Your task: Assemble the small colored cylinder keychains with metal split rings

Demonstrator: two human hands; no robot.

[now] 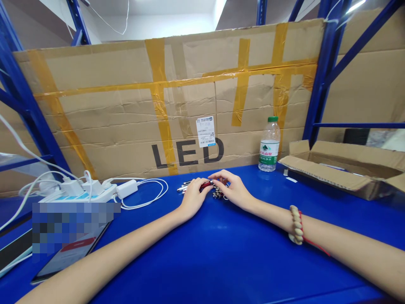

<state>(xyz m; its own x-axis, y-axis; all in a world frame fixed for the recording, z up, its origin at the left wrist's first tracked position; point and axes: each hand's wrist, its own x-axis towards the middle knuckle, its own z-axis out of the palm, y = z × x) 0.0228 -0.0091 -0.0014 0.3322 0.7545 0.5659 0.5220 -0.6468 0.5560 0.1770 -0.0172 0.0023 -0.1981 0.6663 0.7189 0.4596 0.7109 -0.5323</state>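
Observation:
Both my hands meet at the middle of the blue table [221, 249]. My left hand [193, 197] is closed round a small red pen-like piece [205, 185], and my right hand [232, 189] pinches its other end with curled fingers. Several thin silver pen parts [183, 187] lie on the table just left of my fingers. A small dark cluster of tiny parts [217, 194] sits under my right hand. A bead bracelet [296, 225] is on my right wrist.
A water bottle [269, 144] stands behind my right hand against the taped cardboard wall [126, 118]. An open cardboard box [344, 169] sits at right. A power strip with white chargers [82, 192] and cables lies at left, a phone [72, 257] nearer me.

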